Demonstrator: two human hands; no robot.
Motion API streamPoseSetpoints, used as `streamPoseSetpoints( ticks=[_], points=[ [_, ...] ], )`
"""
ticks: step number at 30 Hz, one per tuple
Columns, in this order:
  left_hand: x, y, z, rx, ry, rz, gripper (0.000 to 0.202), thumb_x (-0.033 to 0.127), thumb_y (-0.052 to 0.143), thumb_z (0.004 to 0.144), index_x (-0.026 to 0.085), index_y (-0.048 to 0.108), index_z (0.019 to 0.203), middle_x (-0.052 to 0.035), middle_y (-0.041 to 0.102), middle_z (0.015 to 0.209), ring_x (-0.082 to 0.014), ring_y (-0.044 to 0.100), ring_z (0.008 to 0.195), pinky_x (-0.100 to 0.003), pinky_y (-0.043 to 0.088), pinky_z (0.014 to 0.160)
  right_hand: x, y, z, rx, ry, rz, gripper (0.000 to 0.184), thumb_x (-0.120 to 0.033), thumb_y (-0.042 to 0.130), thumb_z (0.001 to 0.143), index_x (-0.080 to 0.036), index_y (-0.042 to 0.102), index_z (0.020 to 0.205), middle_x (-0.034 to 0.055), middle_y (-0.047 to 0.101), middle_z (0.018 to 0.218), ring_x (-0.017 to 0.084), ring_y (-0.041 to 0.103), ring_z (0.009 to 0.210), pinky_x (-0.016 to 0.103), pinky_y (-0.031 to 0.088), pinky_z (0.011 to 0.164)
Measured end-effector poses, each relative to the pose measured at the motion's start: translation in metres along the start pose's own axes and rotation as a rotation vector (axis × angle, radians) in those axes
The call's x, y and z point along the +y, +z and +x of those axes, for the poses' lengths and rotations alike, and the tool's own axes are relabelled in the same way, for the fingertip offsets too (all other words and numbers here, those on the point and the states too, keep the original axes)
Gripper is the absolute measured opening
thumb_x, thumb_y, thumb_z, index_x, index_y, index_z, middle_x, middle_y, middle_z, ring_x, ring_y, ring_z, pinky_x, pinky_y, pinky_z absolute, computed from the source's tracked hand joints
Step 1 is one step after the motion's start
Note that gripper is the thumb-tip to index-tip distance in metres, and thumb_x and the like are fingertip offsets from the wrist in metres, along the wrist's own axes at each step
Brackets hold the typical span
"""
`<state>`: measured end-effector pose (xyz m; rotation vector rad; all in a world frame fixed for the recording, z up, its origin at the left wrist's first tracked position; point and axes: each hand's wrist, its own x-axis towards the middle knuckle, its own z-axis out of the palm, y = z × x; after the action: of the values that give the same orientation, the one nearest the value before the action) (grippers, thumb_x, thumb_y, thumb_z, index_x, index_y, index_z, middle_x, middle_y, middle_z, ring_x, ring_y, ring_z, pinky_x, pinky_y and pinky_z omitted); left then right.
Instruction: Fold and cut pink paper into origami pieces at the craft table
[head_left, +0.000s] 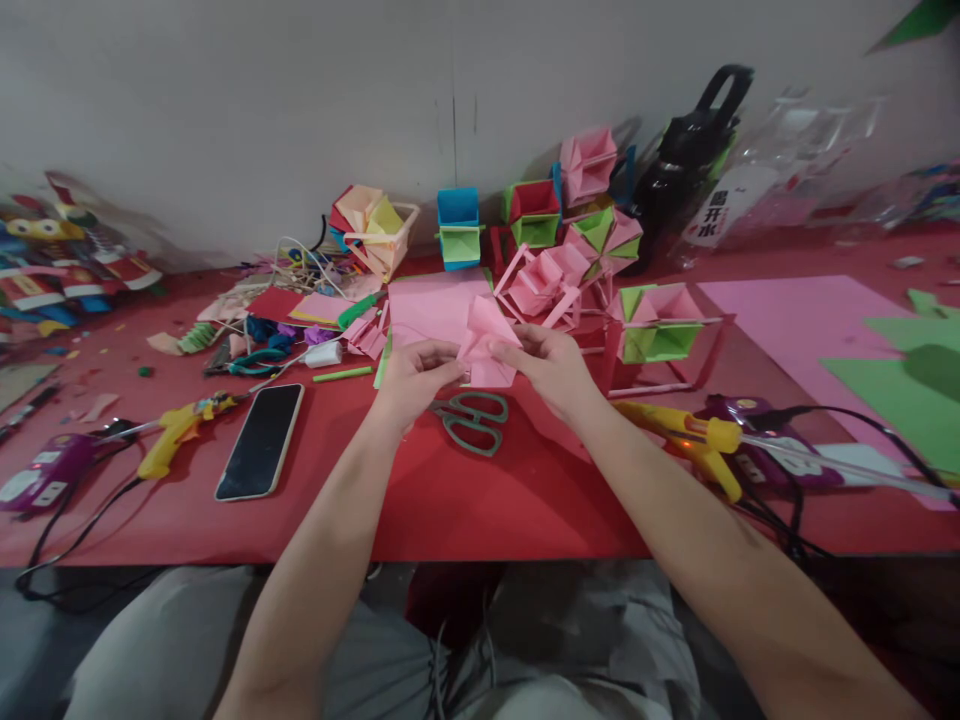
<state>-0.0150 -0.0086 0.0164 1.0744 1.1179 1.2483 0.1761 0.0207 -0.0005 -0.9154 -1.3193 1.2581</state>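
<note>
A folded piece of pink paper (484, 345) is held up between my two hands, above the middle of the red table. My right hand (553, 362) pinches its right side, thumb across the front. At its lower left edge, my left hand (420, 375) has thumb and fingertips closed on the paper. Just below lies a pair of scissors (476, 420), with its blades partly hidden under my left hand. Behind the folded piece rests a flat pink sheet (431, 300).
Folded paper boxes (457, 225) and paper-strip frames (664, 335) line the back. A phone (260, 442) and a yellow glue gun (180, 435) lie left. Another glue gun (686, 435) lies by my right forearm. Bottles (679, 165) stand at the back right.
</note>
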Motion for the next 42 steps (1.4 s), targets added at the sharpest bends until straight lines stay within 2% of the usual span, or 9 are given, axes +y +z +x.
streamPoseSetpoints(
  ticks=[9,16,19,22,24,28,32,36,42],
  points=[
    [-0.001,0.0,0.0,-0.006,-0.006,0.012,0.033,0.029,0.086,0.059,0.013,0.071,0.084,-0.0012,0.072,0.07,-0.0149,0.071,0.064,-0.03,0.06,0.072,0.006,-0.001,0.002,0.126,0.013,0.009,0.034,-0.05,0.083,0.071,-0.021,0.075,0.086,-0.0004,0.069,0.076,0.014,0.062,0.068,0.027,0.053,0.064],
    [-0.001,0.0,0.001,0.01,-0.014,-0.008,0.032,0.027,0.086,0.058,0.013,0.072,0.083,-0.0013,0.072,0.067,-0.0141,0.07,0.063,-0.027,0.059,0.068,0.006,-0.003,0.005,0.193,-0.006,0.007,0.035,-0.049,0.084,0.07,-0.02,0.075,0.088,-0.0008,0.067,0.07,0.014,0.059,0.062,0.029,0.054,0.061],
    [-0.003,-0.001,0.001,0.021,-0.019,-0.008,0.034,0.028,0.087,0.058,0.013,0.072,0.084,-0.0014,0.072,0.067,-0.0143,0.07,0.063,-0.029,0.059,0.069,0.006,-0.003,0.005,0.165,-0.008,-0.011,0.046,-0.051,0.087,0.067,-0.02,0.074,0.098,0.0009,0.071,0.077,0.016,0.065,0.069,0.031,0.057,0.066],
    [-0.005,0.0,0.001,0.016,-0.014,-0.011,0.036,0.029,0.087,0.058,0.013,0.071,0.085,-0.002,0.072,0.069,-0.0145,0.07,0.064,-0.03,0.06,0.071,0.003,0.003,0.0,0.067,-0.049,-0.024,0.061,-0.044,0.094,0.056,-0.02,0.07,0.107,0.0044,0.076,0.098,0.021,0.071,0.088,0.035,0.059,0.08],
    [-0.006,0.003,0.0,-0.002,-0.015,-0.014,0.036,0.027,0.087,0.058,0.012,0.07,0.085,-0.0022,0.073,0.07,-0.0144,0.07,0.063,-0.031,0.06,0.071,0.001,0.008,-0.004,0.009,-0.055,-0.077,0.058,-0.043,0.094,0.059,-0.019,0.071,0.107,0.0066,0.076,0.103,0.024,0.071,0.094,0.038,0.059,0.085],
    [-0.006,0.007,-0.002,-0.052,-0.017,-0.011,0.032,0.023,0.085,0.059,0.012,0.07,0.085,-0.0018,0.073,0.07,-0.0139,0.07,0.063,-0.029,0.059,0.069,0.002,0.014,-0.009,0.058,-0.004,-0.108,0.05,-0.042,0.092,0.061,-0.019,0.072,0.1,0.0065,0.076,0.094,0.024,0.071,0.086,0.038,0.06,0.076],
    [-0.004,0.007,-0.003,-0.061,0.004,-0.01,0.032,0.026,0.086,0.06,0.012,0.071,0.085,-0.0022,0.073,0.071,-0.0148,0.072,0.065,-0.029,0.06,0.069,0.005,0.011,-0.005,0.063,-0.05,-0.063,0.047,-0.041,0.091,0.063,-0.018,0.072,0.101,0.0055,0.076,0.095,0.021,0.07,0.085,0.037,0.059,0.08],
    [-0.002,0.004,-0.003,-0.039,0.018,-0.006,0.033,0.026,0.087,0.059,0.012,0.071,0.085,-0.0022,0.074,0.07,-0.015,0.072,0.066,-0.028,0.06,0.07,0.002,0.01,-0.001,0.081,-0.038,0.024,0.048,-0.041,0.093,0.059,-0.019,0.072,0.097,0.0042,0.077,0.094,0.02,0.069,0.083,0.035,0.058,0.08],
    [0.002,-0.001,-0.001,-0.005,0.014,0.013,0.036,0.027,0.088,0.058,0.012,0.071,0.086,-0.0021,0.073,0.068,-0.0158,0.072,0.064,-0.029,0.06,0.069,0.004,-0.001,0.006,0.17,0.014,0.063,0.054,-0.042,0.096,0.053,-0.019,0.071,0.095,-0.0052,0.064,0.065,0.012,0.059,0.062,0.03,0.054,0.069]
  ],
)
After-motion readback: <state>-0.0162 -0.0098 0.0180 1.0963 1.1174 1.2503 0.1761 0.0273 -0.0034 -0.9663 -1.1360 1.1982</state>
